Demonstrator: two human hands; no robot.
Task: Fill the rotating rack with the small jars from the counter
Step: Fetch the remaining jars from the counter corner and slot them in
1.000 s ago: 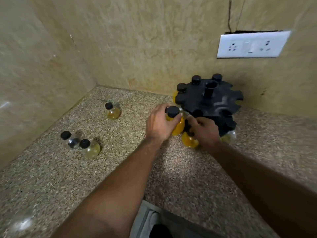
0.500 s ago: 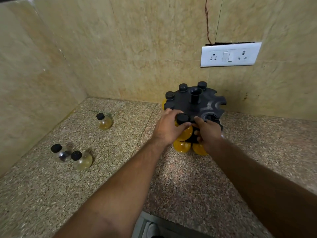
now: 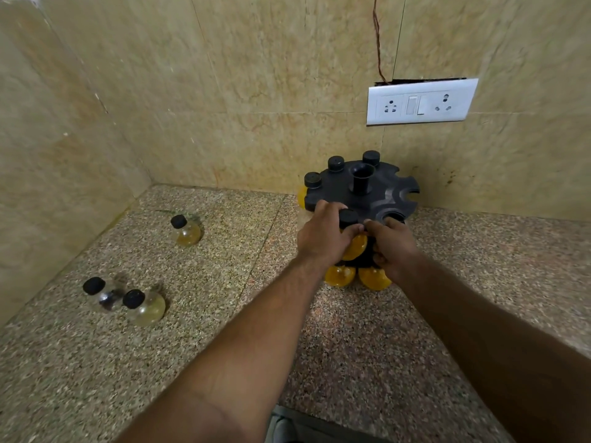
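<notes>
The black rotating rack (image 3: pixel 380 193) stands at the back of the counter by the wall, with three black-capped jars in its far slots. My left hand (image 3: pixel 323 236) grips a yellow jar (image 3: pixel 355 246) with a black cap, set in a front slot of the upper tier. My right hand (image 3: pixel 391 247) holds the rack's front edge beside that jar. Two yellow jars (image 3: pixel 340 275) hang in the lower tier under my hands. Three jars stand loose on the counter: one (image 3: pixel 187 231) at the back left, a clear one (image 3: pixel 102 294) and a pale yellow one (image 3: pixel 145 308) nearer.
The speckled granite counter (image 3: pixel 224 330) meets tiled walls at the left and back. A white socket plate (image 3: pixel 419 102) sits on the back wall above the rack. The counter's front edge runs along the bottom, with a foot showing below.
My left hand has carried the yellow jar from in front of the rack into a front slot of the upper tier. My right hand stays on the rack. The view has tilted up.
</notes>
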